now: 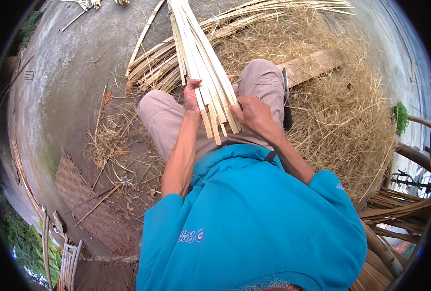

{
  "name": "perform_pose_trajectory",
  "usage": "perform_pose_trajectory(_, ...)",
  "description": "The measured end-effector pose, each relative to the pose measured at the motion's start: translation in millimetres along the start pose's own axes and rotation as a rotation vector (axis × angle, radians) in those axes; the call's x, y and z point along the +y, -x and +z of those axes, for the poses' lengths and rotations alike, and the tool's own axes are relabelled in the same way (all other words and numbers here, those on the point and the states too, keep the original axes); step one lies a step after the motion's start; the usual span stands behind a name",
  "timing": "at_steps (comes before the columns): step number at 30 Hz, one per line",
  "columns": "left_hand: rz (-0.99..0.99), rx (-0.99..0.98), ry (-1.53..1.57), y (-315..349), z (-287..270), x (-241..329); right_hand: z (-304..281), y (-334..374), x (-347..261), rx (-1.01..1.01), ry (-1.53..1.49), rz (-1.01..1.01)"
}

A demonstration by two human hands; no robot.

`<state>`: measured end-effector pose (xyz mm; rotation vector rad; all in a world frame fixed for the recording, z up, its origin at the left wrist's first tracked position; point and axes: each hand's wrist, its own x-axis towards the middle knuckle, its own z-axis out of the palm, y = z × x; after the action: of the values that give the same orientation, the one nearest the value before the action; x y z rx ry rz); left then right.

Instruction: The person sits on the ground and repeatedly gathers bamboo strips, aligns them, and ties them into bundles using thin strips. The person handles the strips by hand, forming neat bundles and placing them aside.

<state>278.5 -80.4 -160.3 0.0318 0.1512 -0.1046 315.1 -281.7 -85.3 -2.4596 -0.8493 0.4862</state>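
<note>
A bundle of long, pale split bamboo strips [206,58] lies lengthwise over my lap, its uneven near ends fanned out between my knees. My left hand [192,98] is closed around the bundle's left side, with the thumb on top. At the right edge, near the strip ends, my right hand [255,114] is closed with its thumb against the outermost strip. The fingers under the bundle are mostly hidden. Beside my right knee is a blade-like tool with a dark handle [287,118], partly covered by my leg.
Curly bamboo shavings [336,131] are heaped on the right. A flat wooden board [315,68] lies across them. More split strips [152,65] rest on the ground ahead. To the left are a woven mat [87,203] and loose scraps [121,138]. Poles [414,157] stand at far right.
</note>
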Motion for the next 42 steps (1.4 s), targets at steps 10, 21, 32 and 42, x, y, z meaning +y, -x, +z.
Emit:
perform_pose_trajectory(10, 0.050, 0.085, -0.005, -2.5, -29.7, 1.3, 26.0, -2.2, 0.7, 0.085, -0.230, -0.056)
perform_pose_trajectory(21, 0.023, 0.029, 0.015, -2.0, -33.4, 0.8, 66.9, -31.7, 36.1, 0.187, -0.148, -0.146)
perform_pose_trajectory(32, 0.060, 0.158, 0.013, -4.7, -49.6, 5.3, 14.6, -88.5, 27.1, 0.539, -0.193, -0.106)
perform_pose_trajectory(42, 0.110, 0.252, -0.105, -2.2, -36.0, 0.3, 38.8, 28.2, -24.2, 0.020, -0.144, -0.116)
